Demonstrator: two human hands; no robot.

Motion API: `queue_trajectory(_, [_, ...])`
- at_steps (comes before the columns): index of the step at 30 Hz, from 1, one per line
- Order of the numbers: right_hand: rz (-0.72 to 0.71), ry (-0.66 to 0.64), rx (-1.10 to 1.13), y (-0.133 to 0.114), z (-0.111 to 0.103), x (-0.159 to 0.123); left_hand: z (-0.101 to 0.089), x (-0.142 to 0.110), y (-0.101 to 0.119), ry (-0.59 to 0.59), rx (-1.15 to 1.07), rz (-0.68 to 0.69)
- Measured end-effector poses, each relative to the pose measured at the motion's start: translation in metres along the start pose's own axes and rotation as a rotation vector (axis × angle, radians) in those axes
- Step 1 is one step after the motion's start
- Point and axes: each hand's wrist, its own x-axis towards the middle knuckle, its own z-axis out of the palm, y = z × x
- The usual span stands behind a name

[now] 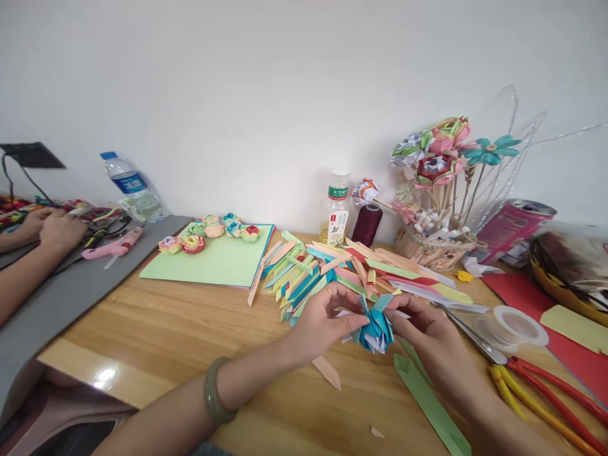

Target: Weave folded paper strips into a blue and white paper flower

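Note:
A blue and white folded-paper flower (377,332) is held up between both hands, just above the wooden table. My left hand (335,316) grips its left side, thumb in front and fingers behind. On the other side, my right hand (420,323) pinches a blue strip at the flower's upper right. Behind the hands spreads a pile of folded paper strips (299,272) in many colours. A green strip (427,399) lies under my right hand, and a peach strip (327,372) is below my left wrist.
Small paper flowers (194,244) sit on green sheets (213,269). Scissors (475,339), red-handled pliers (546,380) and a tape roll (510,328) lie at right. A flower basket (427,250), thread spool (367,225) and bottle (335,212) stand behind. A co-worker's hands (59,229) are at far left, near a pink glue gun (114,246).

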Motion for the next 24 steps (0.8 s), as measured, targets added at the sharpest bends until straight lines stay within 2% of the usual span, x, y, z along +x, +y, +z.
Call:
queue_trajectory(4, [-0.201, 0.046, -0.238, 0.007, 0.003, -0.005, 0.001, 0.004, -0.003, 0.057, 0.016, -0.038])
queue_trajectory(8, [-0.387, 0.106, -0.441, 0.007, 0.000, -0.010, 0.001, 0.002, -0.005, 0.061, 0.118, -0.039])
queue_trajectory(13, [-0.591, 0.079, -0.602, 0.001, -0.003, -0.015, 0.002, -0.004, -0.004, 0.034, 0.427, 0.232])
queue_trajectory(15, [-0.635, 0.043, -0.624, 0.000, -0.001, -0.016, 0.002, -0.004, -0.004, 0.057, 0.496, 0.248])
queue_trajectory(18, [-0.669, 0.032, -0.628, 0.000, 0.002, -0.015, 0.002, -0.005, -0.004, 0.090, 0.504, 0.176])
queue_trajectory(24, [-0.630, 0.050, -0.544, 0.006, 0.005, -0.013, 0.004, -0.004, -0.003, 0.125, 0.478, 0.124])
